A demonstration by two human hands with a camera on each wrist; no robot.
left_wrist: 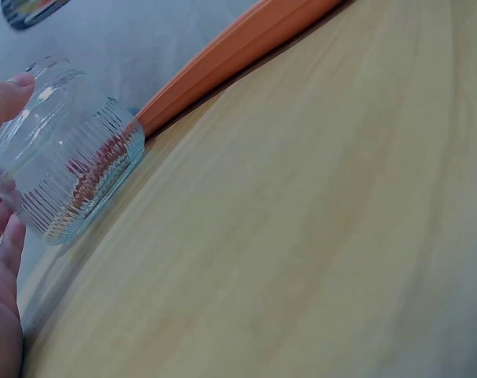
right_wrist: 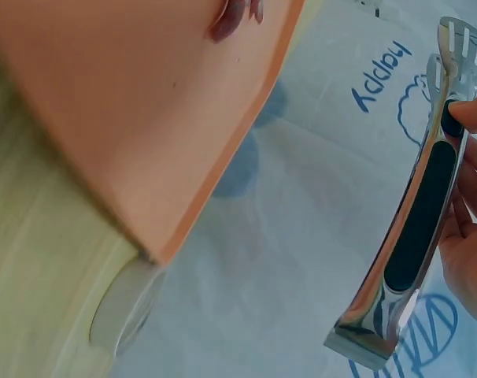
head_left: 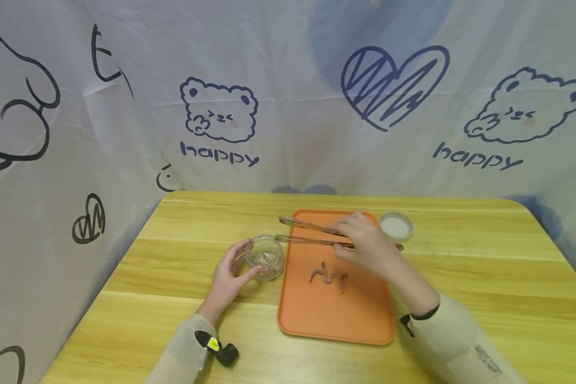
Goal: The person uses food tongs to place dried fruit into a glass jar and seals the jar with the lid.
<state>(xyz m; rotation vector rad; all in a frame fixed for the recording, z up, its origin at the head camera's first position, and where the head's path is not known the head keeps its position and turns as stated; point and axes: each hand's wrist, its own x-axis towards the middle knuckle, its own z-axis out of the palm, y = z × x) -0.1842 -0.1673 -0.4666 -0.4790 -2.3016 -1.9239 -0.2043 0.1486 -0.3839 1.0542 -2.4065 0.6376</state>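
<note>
My left hand (head_left: 229,277) grips a clear ribbed glass jar (left_wrist: 73,165), thumb near the rim and fingers round the far side. Small reddish-brown bits lie at the jar's bottom. The jar stands on the table beside the orange tray's left edge. In my right hand (head_left: 367,245) is a pair of metal tongs (right_wrist: 419,216) with dark grip pads and slotted ends, held over the tray (head_left: 336,320). The tong arms are spread, their ends pointing left toward the jar with nothing between them. Several pinkish-brown worm-like pieces (head_left: 327,276) lie on the tray, below the right hand.
A round, pale jar lid (head_left: 396,226) lies on the wooden table (head_left: 470,266) by the tray's far right corner. White cloth (head_left: 288,106) printed with bears and hearts hangs behind the table and along its left side.
</note>
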